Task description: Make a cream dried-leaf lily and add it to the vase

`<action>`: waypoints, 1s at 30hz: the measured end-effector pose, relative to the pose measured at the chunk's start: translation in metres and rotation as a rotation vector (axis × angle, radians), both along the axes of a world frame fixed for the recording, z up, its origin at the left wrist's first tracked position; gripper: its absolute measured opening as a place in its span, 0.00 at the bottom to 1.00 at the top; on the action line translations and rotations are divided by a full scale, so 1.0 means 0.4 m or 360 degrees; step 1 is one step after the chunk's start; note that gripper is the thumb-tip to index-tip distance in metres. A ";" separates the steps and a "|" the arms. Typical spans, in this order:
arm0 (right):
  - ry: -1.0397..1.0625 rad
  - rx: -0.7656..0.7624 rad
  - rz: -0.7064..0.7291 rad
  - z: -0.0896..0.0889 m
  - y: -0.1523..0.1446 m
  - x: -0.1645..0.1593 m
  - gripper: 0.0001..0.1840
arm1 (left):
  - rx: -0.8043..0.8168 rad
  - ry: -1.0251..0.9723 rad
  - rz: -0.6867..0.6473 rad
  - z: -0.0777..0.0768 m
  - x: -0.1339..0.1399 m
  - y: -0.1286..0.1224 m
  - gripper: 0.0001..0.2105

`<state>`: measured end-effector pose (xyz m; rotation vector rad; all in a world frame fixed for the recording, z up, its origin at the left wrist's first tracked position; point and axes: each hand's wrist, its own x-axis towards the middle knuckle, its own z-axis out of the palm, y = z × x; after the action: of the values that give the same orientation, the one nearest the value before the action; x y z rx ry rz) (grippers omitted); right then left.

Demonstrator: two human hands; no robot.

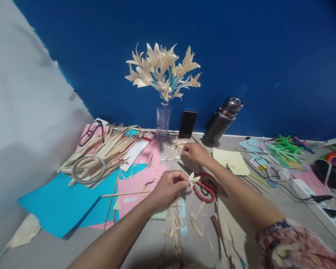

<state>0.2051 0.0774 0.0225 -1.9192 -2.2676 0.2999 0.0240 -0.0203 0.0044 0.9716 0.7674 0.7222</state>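
My left hand [172,185] pinches a small cream flower [194,179] between thumb and fingertips. A thin stick [123,194] runs leftward from behind this hand; whether it joins the flower I cannot tell. My right hand [195,154] is farther forward, at a small pile of cream petal pieces [179,142]. Its fingers are bent together, and what they hold, if anything, is hidden. Red-handled scissors [205,191] lie between my hands, just right of the flower. Cream scraps [175,226] are scattered on the table nearer to me.
Cream flowers [164,67] stand in a clear bottle [163,121] by the blue wall. A phone [188,124] and a dark flask [222,121] stand beside it. Left lie dried strips [112,149], a ring [89,182] and blue paper [61,203]; right, green pieces [287,149] and cables.
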 end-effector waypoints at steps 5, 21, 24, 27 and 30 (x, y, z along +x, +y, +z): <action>0.0009 -0.0051 0.0154 -0.022 -0.017 -0.045 0.08 | -0.0007 -0.0067 0.0032 -0.006 0.002 0.004 0.09; 0.0938 -0.0089 0.0009 -0.051 0.013 -0.006 0.06 | -0.0012 -0.0120 0.0072 -0.018 0.000 0.008 0.08; 0.1246 -0.0173 -0.0095 -0.033 -0.013 0.026 0.14 | 0.0039 -0.0132 0.0092 -0.025 -0.002 0.012 0.06; 0.1590 -0.0313 -0.0178 -0.013 -0.073 0.042 0.18 | 0.0182 -0.0184 0.0203 -0.023 -0.002 0.016 0.05; 0.2070 -0.0461 -0.0301 -0.010 -0.140 0.031 0.17 | 0.0319 -0.0169 0.0258 -0.013 0.001 0.014 0.05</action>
<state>0.2173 0.0213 0.0186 -1.2858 -1.1819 1.3885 0.0243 -0.0145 -0.0008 1.0500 0.6946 0.9987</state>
